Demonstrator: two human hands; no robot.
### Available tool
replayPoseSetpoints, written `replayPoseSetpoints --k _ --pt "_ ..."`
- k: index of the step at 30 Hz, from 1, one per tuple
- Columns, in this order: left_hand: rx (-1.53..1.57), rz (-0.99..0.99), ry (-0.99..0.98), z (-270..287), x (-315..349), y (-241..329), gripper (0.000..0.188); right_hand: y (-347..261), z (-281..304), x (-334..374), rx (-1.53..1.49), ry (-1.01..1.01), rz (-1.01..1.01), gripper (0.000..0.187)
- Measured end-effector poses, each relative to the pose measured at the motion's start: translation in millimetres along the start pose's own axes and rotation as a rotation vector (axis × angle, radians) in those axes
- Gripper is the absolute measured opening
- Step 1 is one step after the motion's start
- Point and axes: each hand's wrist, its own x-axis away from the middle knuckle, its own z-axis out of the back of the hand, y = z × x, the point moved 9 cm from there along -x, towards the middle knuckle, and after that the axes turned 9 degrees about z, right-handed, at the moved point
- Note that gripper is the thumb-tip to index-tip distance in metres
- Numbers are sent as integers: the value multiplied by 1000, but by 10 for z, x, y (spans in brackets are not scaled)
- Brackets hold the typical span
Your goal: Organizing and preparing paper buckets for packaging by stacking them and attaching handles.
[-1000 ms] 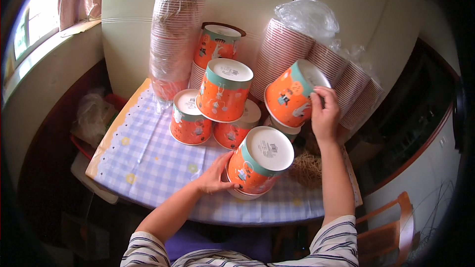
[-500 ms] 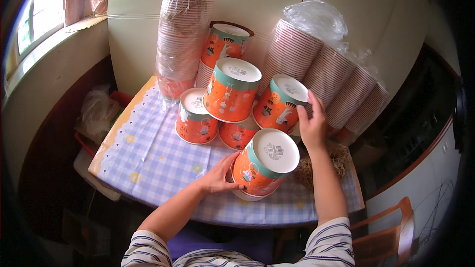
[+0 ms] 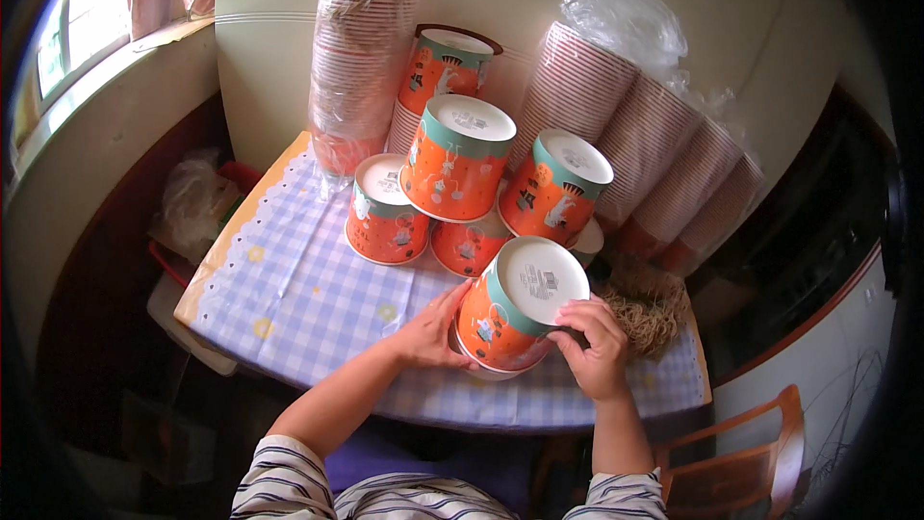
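in the middle, the front cup (image 3: 515,327) is upside down above the checked tablecloth (image 3: 318,279), its white base turned up, slightly tilted to the person. it is orange, with a green band near this base. the left hand (image 3: 433,332) grasps its side at nine o'clock, with the thumb low. the right hand (image 3: 594,347) has its fingers bent and touches the edge of the base at four o'clock; if it grips firmly, i cannot tell.

taking this cup as the centre of the clock, the left lower cup (image 3: 385,226) stands at ten o'clock and the middle lower cup (image 3: 467,248) at eleven. the upper cup (image 3: 457,166) rests upside down across these two. between twelve and one is the right upper cup (image 3: 551,195), also inverted. the tall wrapped stack (image 3: 364,67) of cups is at eleven, farther away, and several wrapped stacks (image 3: 640,140) lean at one o'clock. at three there is a straw-like bundle (image 3: 650,318), and at four a wooden chair (image 3: 741,467).
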Motion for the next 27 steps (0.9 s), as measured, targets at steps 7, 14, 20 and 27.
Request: replayPoseSetpoints --k 7,14,20,27 --pt "13 -30 28 -5 12 -25 123 -10 105 -57 -41 104 -11 24" --pt "-52 -53 27 4 10 -47 122 -173 637 -225 -6 216 -16 22" --pt "-52 -45 24 -19 -14 -34 118 -323 1320 -434 154 324 89 18" --pt "-41 -42 37 44 37 -53 116 -112 1296 -1597 196 439 129 17"
